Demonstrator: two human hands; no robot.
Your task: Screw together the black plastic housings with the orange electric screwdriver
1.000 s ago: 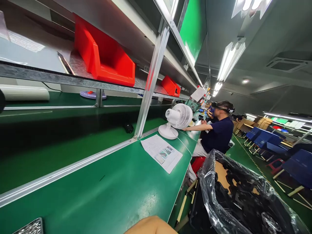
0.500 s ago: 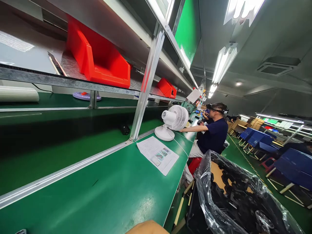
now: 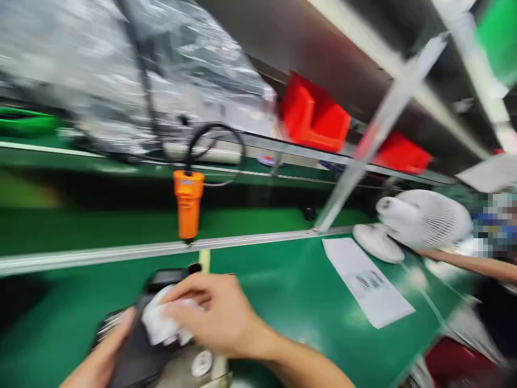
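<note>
My right hand [image 3: 220, 312] pinches a crumpled white wipe [image 3: 159, 318] and presses it against a black plastic housing [image 3: 139, 337] at the bottom of the view. My left hand [image 3: 107, 350] grips the left side of that housing, with its lower part cut off by the frame edge. Motion blur smears both hands. Below my right hand is a greyish-beige base with a round white disc [image 3: 202, 364]; its kind is unclear. An orange electric screwdriver [image 3: 188, 205] hangs on a black cable just beyond the housing.
The green workbench [image 3: 283, 302] carries a printed sheet [image 3: 371, 285] and a white fan [image 3: 424, 215] on the right. A co-worker's arm [image 3: 468, 264] reaches in beyond it. Red bins [image 3: 315, 116] and clear plastic wrap [image 3: 210, 70] occupy the shelf above. A slanted metal post [image 3: 375, 140] rises from the bench.
The view has swung left and down, shifting the fan, sheet and bins rightward. Both hands, the wipe, the black housing and the orange screwdriver have come into view.
</note>
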